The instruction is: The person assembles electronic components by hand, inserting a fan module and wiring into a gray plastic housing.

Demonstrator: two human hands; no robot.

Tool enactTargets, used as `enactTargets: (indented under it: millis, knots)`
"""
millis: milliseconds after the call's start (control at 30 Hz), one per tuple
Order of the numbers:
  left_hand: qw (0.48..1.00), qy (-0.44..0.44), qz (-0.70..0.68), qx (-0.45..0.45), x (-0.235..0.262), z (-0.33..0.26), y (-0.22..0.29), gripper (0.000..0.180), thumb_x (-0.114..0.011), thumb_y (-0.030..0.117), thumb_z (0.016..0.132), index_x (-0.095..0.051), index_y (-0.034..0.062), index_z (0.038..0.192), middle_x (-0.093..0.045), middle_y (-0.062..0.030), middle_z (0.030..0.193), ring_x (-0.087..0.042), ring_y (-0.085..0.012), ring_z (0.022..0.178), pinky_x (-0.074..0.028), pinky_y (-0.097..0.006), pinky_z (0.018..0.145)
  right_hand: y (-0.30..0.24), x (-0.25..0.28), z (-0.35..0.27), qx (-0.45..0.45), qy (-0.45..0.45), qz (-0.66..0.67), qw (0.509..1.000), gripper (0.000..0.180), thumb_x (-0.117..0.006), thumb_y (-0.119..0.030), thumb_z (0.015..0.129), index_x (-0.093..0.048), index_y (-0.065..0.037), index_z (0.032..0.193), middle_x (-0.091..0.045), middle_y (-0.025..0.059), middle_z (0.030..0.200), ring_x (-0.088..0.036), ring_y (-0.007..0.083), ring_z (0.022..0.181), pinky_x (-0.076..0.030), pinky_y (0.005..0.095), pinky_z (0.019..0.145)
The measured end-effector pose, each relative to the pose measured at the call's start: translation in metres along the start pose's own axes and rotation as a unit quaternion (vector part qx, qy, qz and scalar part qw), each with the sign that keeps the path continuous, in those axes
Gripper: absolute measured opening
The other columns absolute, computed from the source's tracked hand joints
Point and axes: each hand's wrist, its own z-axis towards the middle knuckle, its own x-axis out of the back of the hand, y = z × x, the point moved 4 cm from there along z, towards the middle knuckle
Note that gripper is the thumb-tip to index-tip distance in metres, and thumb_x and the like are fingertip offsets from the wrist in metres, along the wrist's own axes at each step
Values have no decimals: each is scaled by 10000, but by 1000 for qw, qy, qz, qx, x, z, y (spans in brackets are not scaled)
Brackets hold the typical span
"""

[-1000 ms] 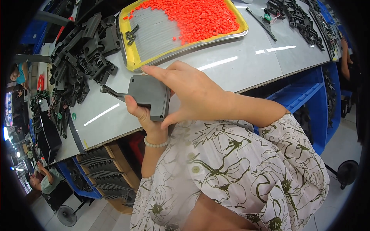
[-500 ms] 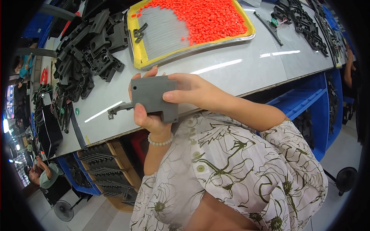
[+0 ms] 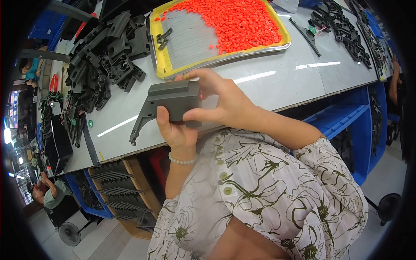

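Both the left hand (image 3: 179,135) and right hand (image 3: 229,102) grip a dark grey housing (image 3: 175,103), held just nearside of a yellow-edged tray (image 3: 160,58). The tray contains many red pieces (image 3: 247,26), massed rightward, and small black clips (image 3: 164,38) at left; below, a wooden rack (image 3: 138,182) holds dark rods (image 3: 115,178).

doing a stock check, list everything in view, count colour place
boxy part: 1, grey, in both hands
tray: 1, yellow-edged, on table
small pieces: countless, orange-red, in tray
clips: few, black, tray's left
piled parts: many, black, left of tray
slim bar: 1, black, right of tray
table: 1, white, ahead of person
rack: 1, brown, under table's left
bins: several, blue, below table
other people: several, mixed clothing, picture edges
bracelet: 1, pale, left wrist
left hand: 1, on boxy part
right hand: 1, on boxy part
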Motion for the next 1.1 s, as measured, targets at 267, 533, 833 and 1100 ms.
enactTargets:
  millis: [267, 533, 833, 1100]
  knots:
    - [991, 43, -123, 17, -2, 5, -6, 645, -522, 502, 832, -429, 6, 1234, -484, -162, 1228, -481, -252, 1140, -429, -372, 942, 7, -12, -3, -46, -33, -113, 992, 603, -753, -323, 664, -479, 23, 1074, -613, 172, 847, -617, 261, 788, -476, 335, 721]
    - [997, 41, -68, 19, 11, 12, -6, 664, -513, 544, 819, -422, 54, 1257, -489, -117, 1247, -472, -259, 1150, -395, -431, 972, 15, -5, 9, -11, -90, -78, 993, 545, -712, -261, 717, -490, 35, 1117, -608, 139, 917, -602, 219, 828, -465, 317, 757]
    - [986, -14, -131, 102, 3, -18, 16, 521, -465, 399, 900, -444, 9, 1244, -499, -104, 1265, -482, -192, 1162, -364, -314, 1009, 28, -11, 4, 14, -18, 135, 991, 331, -612, -103, 832, -515, 25, 1121, -565, 89, 1140, -536, 128, 959, -436, 281, 838]
    - [978, 19, -192, 78, 25, -63, 32, 517, -456, 432, 897, -459, 33, 1226, -513, -126, 1237, -496, -207, 1135, -390, -340, 972, 13, -49, 0, 11, -142, 130, 981, 439, -733, -330, 753, -536, -3, 969, -576, -1, 868, -518, 73, 796, -398, 206, 709]
